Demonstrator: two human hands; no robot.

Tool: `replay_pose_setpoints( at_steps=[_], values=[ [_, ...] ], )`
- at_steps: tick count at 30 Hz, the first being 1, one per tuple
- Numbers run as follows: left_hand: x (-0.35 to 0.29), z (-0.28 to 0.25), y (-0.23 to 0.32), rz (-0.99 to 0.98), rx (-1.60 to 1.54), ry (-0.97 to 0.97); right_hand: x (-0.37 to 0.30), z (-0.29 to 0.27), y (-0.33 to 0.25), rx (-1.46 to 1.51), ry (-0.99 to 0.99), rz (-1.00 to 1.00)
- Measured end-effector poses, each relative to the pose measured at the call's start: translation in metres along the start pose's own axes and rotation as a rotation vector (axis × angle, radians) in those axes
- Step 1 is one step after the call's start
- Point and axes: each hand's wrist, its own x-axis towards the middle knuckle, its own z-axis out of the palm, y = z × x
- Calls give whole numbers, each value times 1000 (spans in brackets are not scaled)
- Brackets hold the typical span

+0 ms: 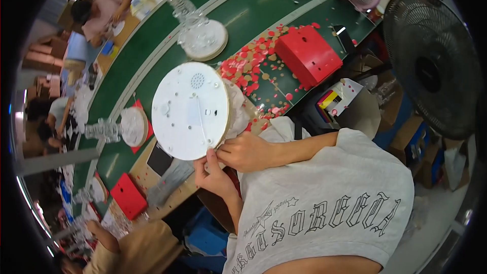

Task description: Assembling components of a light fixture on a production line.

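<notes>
A round white base (185,116) is tilted up in front of me, its flat underside showing. That face has a patch of small round holes, several screws, a small dark slot and a thin pale strip running toward the lower rim. Clear crumpled plastic (237,106) shows behind its right edge. My left hand (215,176) is closed at the lower rim, thumb pressed against the edge. Right beside it, my right hand (249,151) has its fingers curled at the same rim; its fingertips are partly hidden.
Red and tan paper discs (253,66) lie scattered beside a red box (308,56) and a phone (343,38). Similar bases with clear plastic (205,38) stand on the green conveyor (238,5). A large black fan (431,66) is at right. Co-workers sit at left.
</notes>
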Motion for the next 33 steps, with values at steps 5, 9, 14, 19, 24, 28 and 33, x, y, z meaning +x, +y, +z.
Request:
replay_pose_setpoints(
  at_steps=[5, 9, 14, 19, 24, 28, 33],
  values=[
    [3, 17, 16, 11, -96, -14, -4, -22, 26, 146, -131, 2],
    [15, 23, 14, 19, -143, -5, -38, -80, 123, 354, 212, 619],
    [19, 19, 14, -45, -228, -132, -147, -89, 244, -546, 253, 1264],
    [22, 15, 20, -129, -200, -145, -187, -81, 270, -396, 86, 1331],
    [30, 7, 19, -184, -281, -176, -177, -97, 267, -374, 4, 1286],
    [33, 7, 21, -147, -253, -310, -170, -121, 261, -551, -207, 1114],
    [33, -2, 11, -178, -343, -234, -72, -211, 214, -981, 142, 912]
  ],
)
